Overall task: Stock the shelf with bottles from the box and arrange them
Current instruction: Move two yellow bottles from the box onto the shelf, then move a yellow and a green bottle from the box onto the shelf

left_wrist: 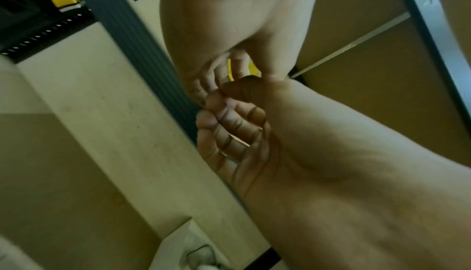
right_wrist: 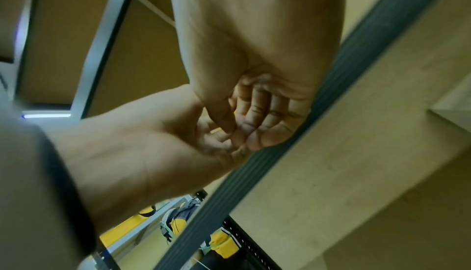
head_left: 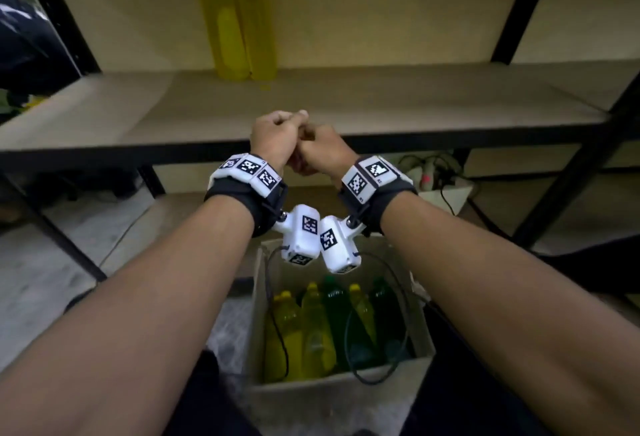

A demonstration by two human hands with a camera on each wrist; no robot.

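Note:
Two yellow bottles (head_left: 239, 20) stand upright side by side at the back of the beige shelf board (head_left: 415, 103). Below my forearms an open cardboard box (head_left: 341, 390) holds several upright bottles, yellow ones (head_left: 311, 325) on the left and green ones (head_left: 337, 318) on the right. My left hand (head_left: 277, 131) and right hand (head_left: 322, 148) meet in the air at the shelf's front edge, above the box. Both have curled fingers that touch each other and hold no bottle. The wrist views show the same: left hand (left_wrist: 229, 32) against right hand (left_wrist: 237, 133), right hand (right_wrist: 260, 103) against left hand (right_wrist: 165, 143).
A dark metal rail (head_left: 450, 139) fronts the shelf, with black uprights (head_left: 519, 3) at the sides. On the lower level to the right lies a white power strip with cables (head_left: 433, 172). A dark bulky object (head_left: 27, 44) sits at far left. Thin cables (head_left: 277, 331) hang into the box.

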